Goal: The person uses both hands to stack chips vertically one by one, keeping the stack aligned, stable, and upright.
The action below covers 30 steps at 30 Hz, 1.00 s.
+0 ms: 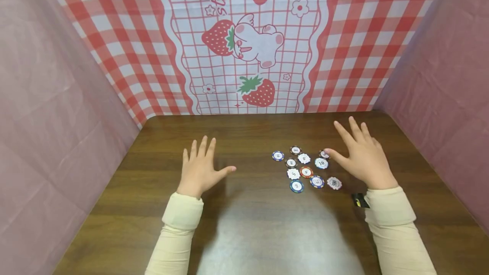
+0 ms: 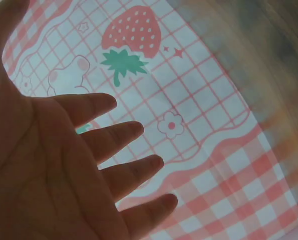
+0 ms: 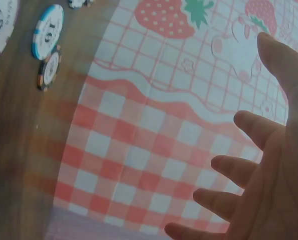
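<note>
Several poker chips lie loosely spread right of centre on the wooden table, among them a red chip [image 1: 306, 172], a green-and-blue chip [image 1: 296, 186] and a light blue chip [image 1: 321, 163] marked 10. My right hand [image 1: 364, 158] hovers beside them with fingers spread, its thumb overlapping a black chip [image 1: 323, 154] in the head view. Over the left part of the table, my left hand [image 1: 198, 169] is spread and holds nothing. The right wrist view shows the light blue chip [image 3: 48, 32] and a black-rimmed chip [image 3: 49, 68] apart from the fingers.
A small black item with a yellow mark [image 1: 359, 200] lies by the right cuff, partly hidden. Behind the wooden table [image 1: 244, 224] hangs a strawberry-patterned cloth [image 1: 244, 92]. Pink cloths stand at the left [image 1: 57, 109] and right [image 1: 435, 75].
</note>
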Each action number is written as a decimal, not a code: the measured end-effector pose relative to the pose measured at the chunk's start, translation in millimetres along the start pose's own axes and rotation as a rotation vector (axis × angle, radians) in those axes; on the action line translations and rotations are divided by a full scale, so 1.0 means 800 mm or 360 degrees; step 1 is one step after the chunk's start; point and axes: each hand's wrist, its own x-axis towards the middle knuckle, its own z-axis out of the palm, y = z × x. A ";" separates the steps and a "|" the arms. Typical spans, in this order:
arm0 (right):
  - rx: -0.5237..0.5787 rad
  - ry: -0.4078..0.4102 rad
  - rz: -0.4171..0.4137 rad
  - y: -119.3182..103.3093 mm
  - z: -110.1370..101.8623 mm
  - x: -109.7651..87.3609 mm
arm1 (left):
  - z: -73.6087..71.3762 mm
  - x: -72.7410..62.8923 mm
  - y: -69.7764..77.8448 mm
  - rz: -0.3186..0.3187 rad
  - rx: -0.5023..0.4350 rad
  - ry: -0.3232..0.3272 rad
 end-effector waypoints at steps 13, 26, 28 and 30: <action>0.0143 0.0098 -0.0397 -0.037 0.029 0.001 | 0.005 0.006 0.019 0.0329 -0.0049 0.0195; 0.0127 -0.0106 -0.0680 -0.067 0.063 -0.007 | 0.030 -0.001 0.048 0.0569 -0.0218 -0.0044; 0.0112 -0.0132 -0.0711 -0.070 0.067 -0.008 | 0.033 -0.001 0.051 0.0594 -0.0234 -0.0075; 0.0087 -0.0173 -0.0738 -0.072 0.070 -0.009 | 0.037 -0.002 0.054 0.0627 -0.0232 -0.0093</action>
